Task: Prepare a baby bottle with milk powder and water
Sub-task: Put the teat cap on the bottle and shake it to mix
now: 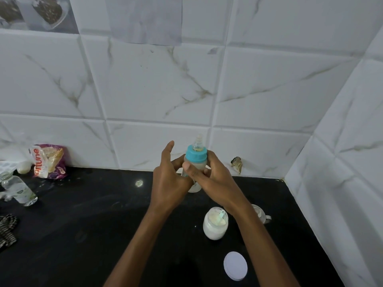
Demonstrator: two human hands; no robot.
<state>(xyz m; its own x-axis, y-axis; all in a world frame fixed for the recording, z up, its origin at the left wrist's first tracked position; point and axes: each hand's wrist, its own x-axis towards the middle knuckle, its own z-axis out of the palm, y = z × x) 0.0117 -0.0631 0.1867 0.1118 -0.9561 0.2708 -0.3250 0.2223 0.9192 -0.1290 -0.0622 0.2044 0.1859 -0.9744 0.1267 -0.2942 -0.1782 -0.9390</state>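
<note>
A baby bottle (196, 157) with a blue collar and a clear teat is held upright above the black counter (93, 214), with milky liquid inside. My right hand (209, 179) grips its body, thumb across the front. My left hand (169, 179) holds the bottle's left side with curled fingers, its thumb sticking up free. An open glass jar of white milk powder (215, 223) with a pale scoop in it stands on the counter below my right wrist.
The jar's white lid (235, 265) lies near the front right. A small cup (260, 214) is half hidden behind my right forearm. At the left are a clear glass bottle (18, 189), a purple packet (49, 161) and a striped cloth (7, 229). Tiled walls close the back and right.
</note>
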